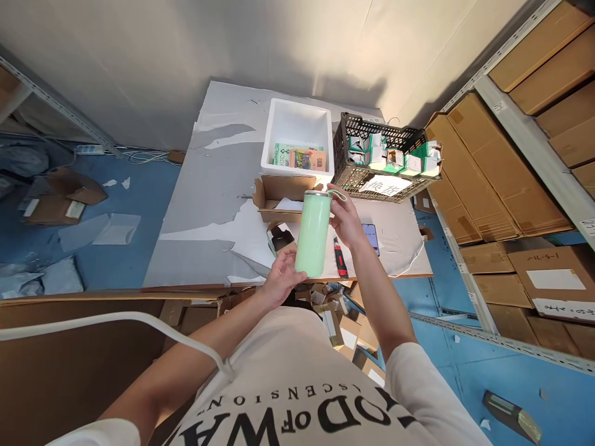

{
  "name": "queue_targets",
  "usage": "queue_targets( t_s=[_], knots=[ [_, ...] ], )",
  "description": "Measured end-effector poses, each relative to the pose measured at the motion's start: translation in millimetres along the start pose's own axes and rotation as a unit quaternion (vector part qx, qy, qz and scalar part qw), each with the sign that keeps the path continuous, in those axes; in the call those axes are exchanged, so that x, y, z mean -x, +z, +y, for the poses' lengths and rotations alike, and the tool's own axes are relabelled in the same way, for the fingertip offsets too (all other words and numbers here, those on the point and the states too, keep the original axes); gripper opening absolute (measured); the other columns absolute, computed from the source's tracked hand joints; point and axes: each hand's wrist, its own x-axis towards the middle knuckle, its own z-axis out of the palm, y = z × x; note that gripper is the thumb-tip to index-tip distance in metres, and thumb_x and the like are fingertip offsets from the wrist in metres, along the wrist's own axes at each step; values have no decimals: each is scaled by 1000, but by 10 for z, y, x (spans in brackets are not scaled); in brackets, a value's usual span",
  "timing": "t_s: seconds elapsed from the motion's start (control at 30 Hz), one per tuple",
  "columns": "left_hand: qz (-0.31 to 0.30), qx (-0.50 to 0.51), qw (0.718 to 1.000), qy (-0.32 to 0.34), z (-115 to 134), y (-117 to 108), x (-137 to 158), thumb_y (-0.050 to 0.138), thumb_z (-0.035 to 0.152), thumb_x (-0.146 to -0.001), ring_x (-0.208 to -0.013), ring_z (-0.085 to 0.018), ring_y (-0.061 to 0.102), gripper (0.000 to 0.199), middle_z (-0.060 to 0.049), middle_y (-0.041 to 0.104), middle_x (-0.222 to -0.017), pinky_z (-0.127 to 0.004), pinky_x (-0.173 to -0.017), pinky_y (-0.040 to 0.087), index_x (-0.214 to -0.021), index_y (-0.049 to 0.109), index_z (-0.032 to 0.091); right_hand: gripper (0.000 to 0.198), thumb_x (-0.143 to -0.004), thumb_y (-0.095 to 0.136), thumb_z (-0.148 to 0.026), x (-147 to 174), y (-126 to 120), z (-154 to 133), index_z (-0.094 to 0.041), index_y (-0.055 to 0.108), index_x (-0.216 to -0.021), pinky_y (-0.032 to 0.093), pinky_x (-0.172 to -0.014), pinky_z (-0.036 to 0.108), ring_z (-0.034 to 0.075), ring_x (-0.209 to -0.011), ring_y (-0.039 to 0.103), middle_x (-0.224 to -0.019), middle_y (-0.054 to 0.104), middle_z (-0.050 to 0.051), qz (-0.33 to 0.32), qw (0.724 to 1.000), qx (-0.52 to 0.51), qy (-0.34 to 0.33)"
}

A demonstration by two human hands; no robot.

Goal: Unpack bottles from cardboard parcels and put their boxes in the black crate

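Observation:
A mint-green insulated bottle [312, 238] with a metal rim and a carry loop is held up, slightly tilted, over the front of the table. At its base, my left hand [283, 277] grips the lower side with the thumb along the bottom. My right hand [344, 218] closes on the loop and the upper right side by the lid; some of its fingers are hidden. Behind the bottle lies an open cardboard box [269, 215] with white paper in it. A small open carton [281, 237] sits to the left, and a red and black box cutter [340, 257] to the right.
A white foam box [266, 139] holding colourful printed packets stands at the back. Beside it is a black plastic crate [343, 162] of green and white cartons. A phone [370, 239] lies at right. Shelves of cardboard boxes [502, 167] line the right side; a white cable [139, 317] crosses lower left.

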Motion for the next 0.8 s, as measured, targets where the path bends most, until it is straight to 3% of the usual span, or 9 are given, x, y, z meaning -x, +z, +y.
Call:
queue_targets(
  t_s=[0.17,0.3,0.37,0.43,0.57,0.63,0.8],
  knots=[
    [70,-112,986,98,-80,-26,-77,85,25,-52,-100,-17,55,61,-2,53,-109,-28,-77,50,-97,44,24,65,-63,76,-54,96,82,-88,-35,47,-118,55,-72,35,21,-98,61,-119,59,4,-32,999,17,31],
    [98,-168,971,138,-155,-46,-103,88,26,-48,-107,-20,50,66,-4,51,-109,-28,-78,49,-100,46,24,73,-56,79,-57,78,152,-44,-31,45,-116,56,-69,35,22,-92,63,-112,62,5,29,999,4,41],
    [84,-150,973,152,-157,-52,-97,90,27,-44,-111,-21,49,73,-4,51,-114,-30,-82,49,-103,48,25,71,-58,77,-60,58,158,8,-30,46,-115,56,-69,36,22,-91,64,-110,63,6,49,998,-15,39],
    [35,-85,989,118,-122,-51,-75,89,37,-48,-112,-23,51,75,-6,51,-120,-35,-87,48,-110,49,25,69,-61,72,-65,40,144,64,-29,48,-113,55,-70,36,23,-91,64,-109,64,6,54,997,-36,30],
    [-74,57,994,-49,-8,-23,1,71,55,-70,-108,-29,59,63,-10,55,-125,-50,-90,48,-121,47,27,71,-62,65,-72,19,117,165,-29,48,-116,55,-71,37,23,-91,64,-107,65,4,55,997,-56,19],
    [-79,75,991,-78,25,-9,29,72,48,-71,-107,-29,61,62,-9,59,-122,-53,-93,46,-123,45,27,72,-63,64,-72,16,121,204,-28,49,-117,55,-71,37,23,-90,65,-107,66,5,45,997,-63,17],
    [-36,58,996,-65,9,-22,34,80,34,-66,-107,-25,62,59,-5,61,-120,-50,-96,46,-114,47,27,73,-66,60,-73,30,107,223,-31,48,-125,54,-74,40,24,-96,63,-114,63,5,13,998,-53,17]
  ],
)
